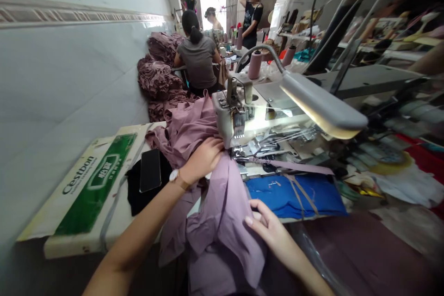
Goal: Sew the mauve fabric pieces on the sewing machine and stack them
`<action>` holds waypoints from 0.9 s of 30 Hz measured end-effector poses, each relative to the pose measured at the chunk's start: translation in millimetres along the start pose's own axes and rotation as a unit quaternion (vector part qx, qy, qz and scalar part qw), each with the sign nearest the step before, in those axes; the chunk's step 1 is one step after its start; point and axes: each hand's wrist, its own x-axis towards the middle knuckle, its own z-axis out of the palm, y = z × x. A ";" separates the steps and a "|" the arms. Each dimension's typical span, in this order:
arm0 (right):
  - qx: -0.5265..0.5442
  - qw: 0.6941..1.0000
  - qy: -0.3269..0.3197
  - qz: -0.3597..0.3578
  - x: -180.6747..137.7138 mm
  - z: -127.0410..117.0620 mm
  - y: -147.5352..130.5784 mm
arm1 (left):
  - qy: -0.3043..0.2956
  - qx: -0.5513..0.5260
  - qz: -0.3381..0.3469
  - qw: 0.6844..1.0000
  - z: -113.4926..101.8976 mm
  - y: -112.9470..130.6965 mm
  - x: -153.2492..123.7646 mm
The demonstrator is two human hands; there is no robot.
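A length of mauve fabric [222,203] hangs from the sewing machine [225,115] down toward my lap. My left hand [204,161], with a watch [174,175] on its wrist, is closed on the cloth just left of the needle area; its fingertips are partly hidden. Lower down, my right hand [268,226] pinches the right edge of the same fabric between thumb and fingers. A narrow mauve strip [294,166] runs into the machine from the right. More mauve cloth [189,125] is heaped behind my left hand.
A phone [150,171] lies on black cloth at left, beside a green-and-white Cestbon sheet [93,185]. A lamp [322,101] overhangs the machine. Blue material [294,196] covers the front right. Fabric bundles [157,76] line the wall; a seated person [199,55] and others are beyond.
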 end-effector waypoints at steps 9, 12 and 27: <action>0.134 0.984 -0.114 -0.001 -3.2 -1.2 -22.0 | -0.119 -0.580 -0.525 0.612 47.7 140.7 -140.8; 0.066 0.989 -0.130 -0.008 -0.8 -6.2 -24.0 | 0.023 -0.800 -0.466 0.377 64.2 144.7 -138.2; -0.272 0.958 -0.058 0.073 -55.8 -36.3 53.3 | 0.173 -0.329 -0.345 0.862 12.1 123.7 -124.7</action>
